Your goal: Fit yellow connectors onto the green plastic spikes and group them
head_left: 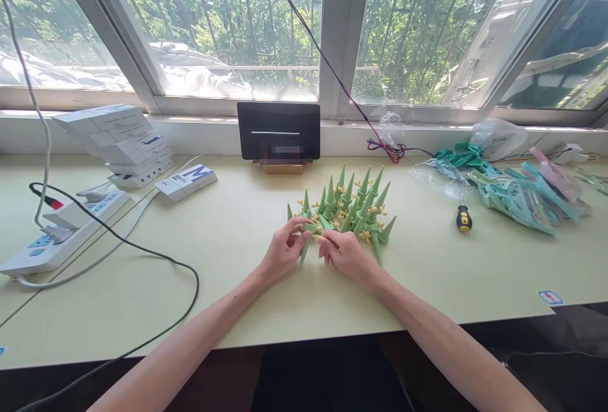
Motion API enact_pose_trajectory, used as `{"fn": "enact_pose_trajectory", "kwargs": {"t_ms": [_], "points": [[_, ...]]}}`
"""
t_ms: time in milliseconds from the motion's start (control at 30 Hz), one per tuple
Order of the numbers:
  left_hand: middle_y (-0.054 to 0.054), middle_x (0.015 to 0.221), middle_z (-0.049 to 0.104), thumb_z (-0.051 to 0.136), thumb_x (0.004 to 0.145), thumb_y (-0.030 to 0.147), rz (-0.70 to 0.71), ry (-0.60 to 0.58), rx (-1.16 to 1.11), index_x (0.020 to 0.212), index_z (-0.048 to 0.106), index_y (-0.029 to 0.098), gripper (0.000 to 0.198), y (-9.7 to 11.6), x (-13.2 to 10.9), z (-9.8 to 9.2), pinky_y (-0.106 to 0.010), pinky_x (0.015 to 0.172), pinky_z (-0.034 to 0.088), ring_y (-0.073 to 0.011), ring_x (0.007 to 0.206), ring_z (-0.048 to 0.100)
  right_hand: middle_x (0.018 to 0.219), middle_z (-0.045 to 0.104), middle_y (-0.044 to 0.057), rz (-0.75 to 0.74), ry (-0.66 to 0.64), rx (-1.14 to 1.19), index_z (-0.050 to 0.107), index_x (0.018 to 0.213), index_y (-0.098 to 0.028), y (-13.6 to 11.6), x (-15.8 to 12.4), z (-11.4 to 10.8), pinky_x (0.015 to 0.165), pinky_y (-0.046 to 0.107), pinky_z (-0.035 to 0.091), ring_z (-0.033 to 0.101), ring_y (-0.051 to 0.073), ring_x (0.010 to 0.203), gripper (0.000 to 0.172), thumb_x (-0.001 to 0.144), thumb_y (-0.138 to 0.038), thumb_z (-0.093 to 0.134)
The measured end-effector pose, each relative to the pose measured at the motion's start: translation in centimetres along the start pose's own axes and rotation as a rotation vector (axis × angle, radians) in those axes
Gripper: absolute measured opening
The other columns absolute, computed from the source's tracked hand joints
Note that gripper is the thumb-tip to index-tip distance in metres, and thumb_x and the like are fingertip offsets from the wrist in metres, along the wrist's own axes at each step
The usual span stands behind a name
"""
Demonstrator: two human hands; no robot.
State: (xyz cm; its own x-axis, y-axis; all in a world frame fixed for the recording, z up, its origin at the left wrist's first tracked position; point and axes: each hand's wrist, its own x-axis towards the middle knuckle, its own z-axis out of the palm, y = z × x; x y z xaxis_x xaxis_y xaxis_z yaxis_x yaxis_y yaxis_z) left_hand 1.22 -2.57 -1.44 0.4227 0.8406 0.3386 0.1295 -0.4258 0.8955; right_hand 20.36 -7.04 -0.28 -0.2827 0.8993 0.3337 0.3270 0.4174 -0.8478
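My left hand [284, 248] is closed around the top of a green cone-shaped spike [304, 255], which looks like a plant watering spike; its tip points down toward the table. Close beside it, my right hand [346, 252] has its fingers pinched at a small yellow part [319, 237] by the spike's top. Whether that part is joined to the spike is too small to tell. Just beyond both hands stands a dense cluster of similar green spikes [331, 199], many with small yellow fittings [365, 235]. Most point up, while some lie tilted or on their sides.
A tablet [278, 132] leans on a stand at the back. Leftward are stacked white boxes [130, 139], a power strip [66, 234] and a black cable [156, 252]. A screwdriver [464, 217] and bagged green plastic pieces [515, 196] lie to the right on the table [237, 222].
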Motion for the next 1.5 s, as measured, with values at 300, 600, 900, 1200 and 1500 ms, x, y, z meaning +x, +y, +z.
{"fn": "enact_pose_trajectory", "kwargs": {"t_ms": [300, 600, 900, 1200, 1500], "points": [[0.004, 0.069, 0.048, 0.054, 0.096, 0.041, 0.023, -0.001, 0.018, 0.113, 0.056, 0.02, 0.027, 0.5, 0.0, 0.1, -0.018, 0.04, 0.03, -0.0043, 0.044, 0.035, 0.057, 0.064, -0.001, 0.101, -0.01, 0.144, 0.053, 0.075, -0.021, 0.1, 0.0, 0.4, 0.043, 0.024, 0.044, 0.054, 0.011, 0.039, 0.042, 0.102, -0.049, 0.039], [0.002, 0.081, 0.049, 0.055, 0.096, 0.037, 0.058, 0.013, 0.048, 0.112, 0.058, 0.021, 0.023, 0.6, 0.1, 0.2, -0.017, 0.042, 0.034, -0.0023, 0.046, 0.04, 0.051, 0.062, 0.0, 0.311, -0.131, 0.483, 0.052, 0.073, -0.02, -0.8, 0.6, 0.0, 0.033, 0.023, 0.038, 0.051, 0.012, 0.034, 0.047, 0.095, -0.061, 0.048], [0.003, 0.074, 0.052, 0.055, 0.096, 0.043, -0.003, 0.042, -0.016, 0.116, 0.055, 0.022, 0.029, 0.6, 0.1, 0.3, -0.017, 0.039, 0.033, -0.0036, 0.042, 0.038, 0.058, 0.062, -0.001, 0.196, 0.033, 0.286, 0.05, 0.078, -0.022, -0.3, 0.3, 0.8, 0.039, 0.025, 0.039, 0.052, 0.013, 0.039, 0.041, 0.099, -0.057, 0.044], [0.003, 0.073, 0.048, 0.056, 0.095, 0.043, -0.03, 0.062, -0.067, 0.118, 0.057, 0.021, 0.031, 1.3, 0.1, 0.1, -0.017, 0.04, 0.031, -0.0036, 0.044, 0.036, 0.071, 0.062, -0.001, 0.02, 0.1, 0.037, 0.055, 0.09, -0.02, 0.0, 0.1, 0.9, 0.053, 0.024, 0.042, 0.053, 0.011, 0.049, 0.026, 0.103, -0.039, 0.042], [0.011, 0.056, 0.038, 0.069, 0.086, 0.036, 0.073, -0.014, 0.19, 0.126, 0.051, 0.02, 0.047, 1.3, -0.2, -0.1, -0.02, 0.052, 0.04, -0.0068, 0.047, 0.04, 0.067, 0.057, -0.001, -0.045, 0.138, -0.033, 0.048, 0.08, -0.022, 0.3, 0.1, 0.9, 0.056, 0.024, 0.039, 0.049, 0.012, 0.052, 0.027, 0.103, -0.033, 0.039]]}}
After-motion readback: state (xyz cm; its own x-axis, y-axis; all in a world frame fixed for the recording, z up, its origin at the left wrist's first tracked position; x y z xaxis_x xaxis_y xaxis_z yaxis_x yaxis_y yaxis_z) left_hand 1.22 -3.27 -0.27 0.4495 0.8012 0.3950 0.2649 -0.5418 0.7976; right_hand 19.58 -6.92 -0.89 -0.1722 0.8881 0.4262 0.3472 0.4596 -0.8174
